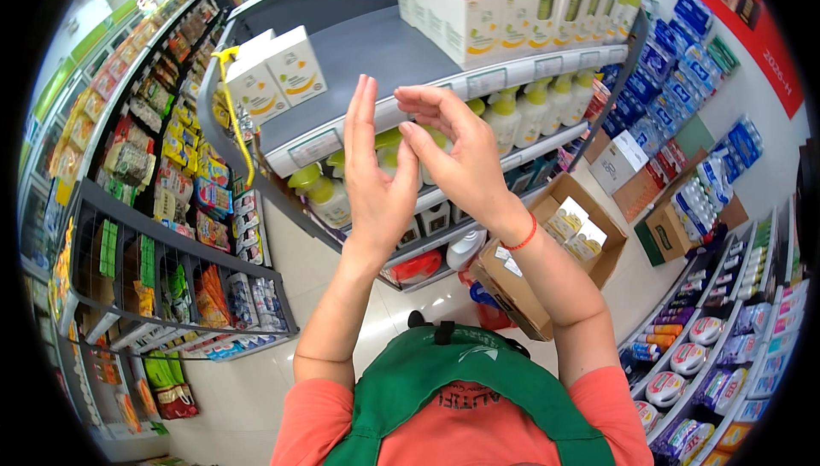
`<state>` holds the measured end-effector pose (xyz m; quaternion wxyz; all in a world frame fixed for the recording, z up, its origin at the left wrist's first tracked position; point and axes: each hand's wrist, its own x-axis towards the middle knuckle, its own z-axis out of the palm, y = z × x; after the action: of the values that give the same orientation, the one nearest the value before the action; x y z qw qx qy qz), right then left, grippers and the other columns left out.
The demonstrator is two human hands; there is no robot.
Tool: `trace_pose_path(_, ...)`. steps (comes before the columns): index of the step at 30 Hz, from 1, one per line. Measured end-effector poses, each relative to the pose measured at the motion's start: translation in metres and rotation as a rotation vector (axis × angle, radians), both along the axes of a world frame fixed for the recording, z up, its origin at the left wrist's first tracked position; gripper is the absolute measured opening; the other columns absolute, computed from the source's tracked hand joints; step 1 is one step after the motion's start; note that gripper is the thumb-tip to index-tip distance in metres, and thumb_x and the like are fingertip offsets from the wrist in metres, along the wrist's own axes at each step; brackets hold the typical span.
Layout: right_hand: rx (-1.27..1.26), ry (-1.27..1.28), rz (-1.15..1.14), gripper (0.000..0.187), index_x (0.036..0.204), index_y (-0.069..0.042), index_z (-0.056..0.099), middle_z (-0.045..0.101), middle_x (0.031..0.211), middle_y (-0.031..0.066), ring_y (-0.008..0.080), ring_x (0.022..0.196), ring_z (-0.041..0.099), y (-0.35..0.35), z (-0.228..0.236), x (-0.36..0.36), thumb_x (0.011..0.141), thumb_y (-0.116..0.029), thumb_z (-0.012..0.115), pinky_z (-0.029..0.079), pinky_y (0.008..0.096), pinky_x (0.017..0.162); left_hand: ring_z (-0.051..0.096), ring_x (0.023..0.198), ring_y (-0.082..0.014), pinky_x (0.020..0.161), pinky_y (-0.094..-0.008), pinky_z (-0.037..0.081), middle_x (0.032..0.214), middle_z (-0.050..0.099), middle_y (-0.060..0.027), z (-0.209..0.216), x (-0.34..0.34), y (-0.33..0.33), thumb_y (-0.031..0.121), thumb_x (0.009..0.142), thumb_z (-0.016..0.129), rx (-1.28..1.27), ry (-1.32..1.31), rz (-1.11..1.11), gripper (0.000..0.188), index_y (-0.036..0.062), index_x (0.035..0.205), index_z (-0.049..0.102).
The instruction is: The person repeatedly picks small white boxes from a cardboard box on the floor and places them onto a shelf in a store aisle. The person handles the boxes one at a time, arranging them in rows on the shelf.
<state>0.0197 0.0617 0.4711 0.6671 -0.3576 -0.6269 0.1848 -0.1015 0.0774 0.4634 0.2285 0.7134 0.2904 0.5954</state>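
Both hands are raised empty before the shelf [359,64]: the left hand [376,180] is held flat and open, the right hand [457,158] loosely curled, fingertips touching the left; white boxes [273,77] stand just beyond.

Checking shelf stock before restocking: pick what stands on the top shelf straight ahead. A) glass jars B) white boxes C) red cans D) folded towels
B, since white boxes with yellow and green marks line the top shelf, above the raised left hand and right hand, both bare and holding nothing.
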Motion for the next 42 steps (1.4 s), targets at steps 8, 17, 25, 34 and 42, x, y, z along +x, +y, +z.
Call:
trace_pose_path(8, -0.028, -0.02, 0.111, 0.033, 0.12, 0.003, 0.06, 0.066, 0.119, 0.017, 0.0269, 0.107, 0.067, 0.049, 0.03, -0.042, 0.089, -0.009, 0.066, 0.054, 0.0364, 0.091, 0.034, 0.144, -0.0337, 0.114, -0.0411, 0.033, 0.157, 0.029, -0.0218, 0.019, -0.048, 0.037, 0.003, 0.089, 0.061, -0.013, -0.051, 0.109, 0.069, -0.0014, 0.152, 0.031)
trace_pose_path(17, -0.239, -0.168, 0.145, 0.061, 0.139, 0.007, 0.043, 0.051, 0.14, 0.0224, 0.0322, 0.131, 0.051, 0.103, 0.053, -0.058, 0.091, -0.02, 0.07, 0.047, 0.04, 0.104, 0.032, 0.144, -0.0367, 0.115, -0.0405, 0.033, 0.156, 0.027, -0.0241, 0.03, -0.076, 0.058, 0.004, 0.087, 0.064, -0.022, 0.009, 0.184, 0.074, -0.0024, 0.152, 0.029)
trace_pose_path(25, -0.372, -0.149, 0.278, 0.071, 0.146, 0.008, 0.035, 0.054, 0.137, 0.0211, 0.0274, 0.127, 0.054, 0.128, 0.063, -0.067, 0.09, -0.019, 0.07, 0.046, 0.0362, 0.103, 0.038, 0.141, -0.0254, 0.112, -0.041, 0.038, 0.157, 0.031, -0.0138, 0.031, -0.084, 0.064, 0.003, 0.089, 0.064, -0.036, 0.068, 0.2, 0.071, 0.0043, 0.153, 0.032)
trace_pose_path(34, -0.278, -0.114, 0.197, 0.063, 0.143, 0.004, 0.044, 0.058, 0.131, 0.0163, 0.0224, 0.118, 0.058, 0.133, 0.058, -0.065, 0.088, -0.011, 0.072, 0.049, 0.0329, 0.097, 0.04, 0.14, -0.0256, 0.112, -0.0416, 0.038, 0.153, 0.034, -0.0129, 0.034, -0.082, 0.066, 0.001, 0.09, 0.062, -0.059, 0.017, 0.12, 0.07, 0.0046, 0.153, 0.033)
trace_pose_path(42, -0.15, -0.064, 0.094, 0.062, 0.14, 0.002, 0.047, 0.059, 0.132, 0.0146, 0.0252, 0.121, 0.059, 0.098, 0.067, -0.048, 0.085, -0.007, 0.073, 0.054, 0.0351, 0.094, 0.042, 0.138, -0.0224, 0.113, -0.0409, 0.038, 0.149, 0.039, -0.0109, 0.047, -0.068, 0.052, -0.004, 0.091, 0.057, -0.048, -0.086, 0.013, 0.063, 0.0038, 0.15, 0.039)
